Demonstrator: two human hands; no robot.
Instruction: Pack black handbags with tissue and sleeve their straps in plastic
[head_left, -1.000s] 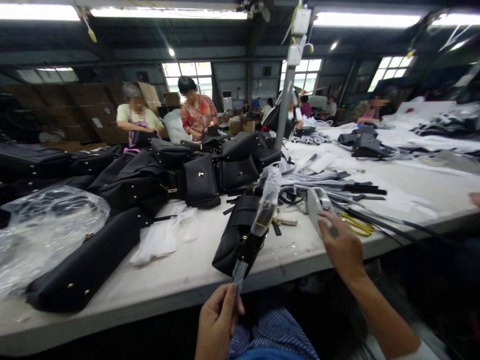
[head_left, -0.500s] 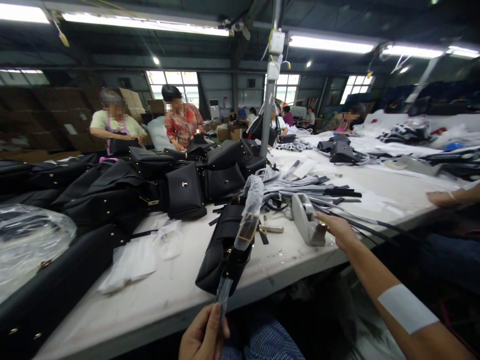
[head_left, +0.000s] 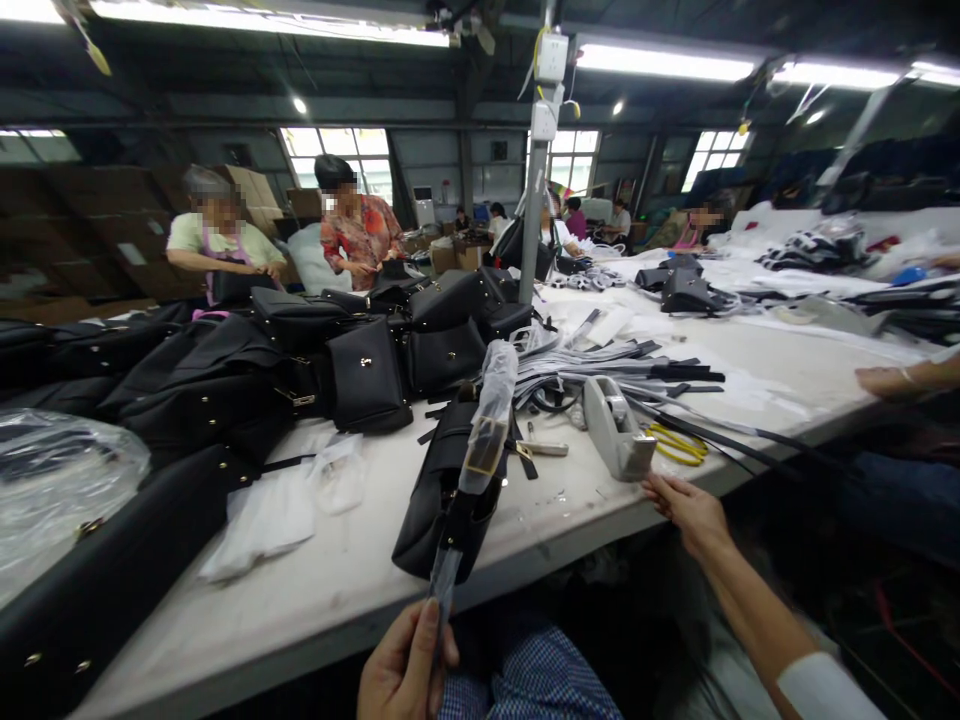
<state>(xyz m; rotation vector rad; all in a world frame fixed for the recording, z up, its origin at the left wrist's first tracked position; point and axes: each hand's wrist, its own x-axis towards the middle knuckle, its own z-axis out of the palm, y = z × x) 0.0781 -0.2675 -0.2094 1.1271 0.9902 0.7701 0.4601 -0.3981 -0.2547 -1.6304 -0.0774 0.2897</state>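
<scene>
In the head view my left hand [head_left: 409, 655], closed, grips the lower end of a bag strap [head_left: 448, 565] wrapped in clear film. The strap rises across a black handbag [head_left: 431, 490] near the table's front edge, past a gold-coloured buckle [head_left: 486, 445] under the wrap. Pinched at the front lip of a grey tape dispenser [head_left: 611, 430] is my right hand [head_left: 686, 510], just beyond the table edge. Its fingertips appear to hold the tape's end, though the clear tape itself barely shows.
Yellow-handled scissors [head_left: 679, 445] lie behind the dispenser. Wrapped straps [head_left: 600, 372] spread beyond it. Black handbags [head_left: 367, 375] pile up at left, beside white sleeves [head_left: 262, 520] and clear plastic [head_left: 67, 490]. A metal post [head_left: 534, 220] rises mid-table. Another person's hand [head_left: 885, 380] rests at right.
My right hand has moved down and slightly right, from the dispenser's upper side to below its front lip. Yellow scissor handles now show. My left hand keeps its grip on the strap.
</scene>
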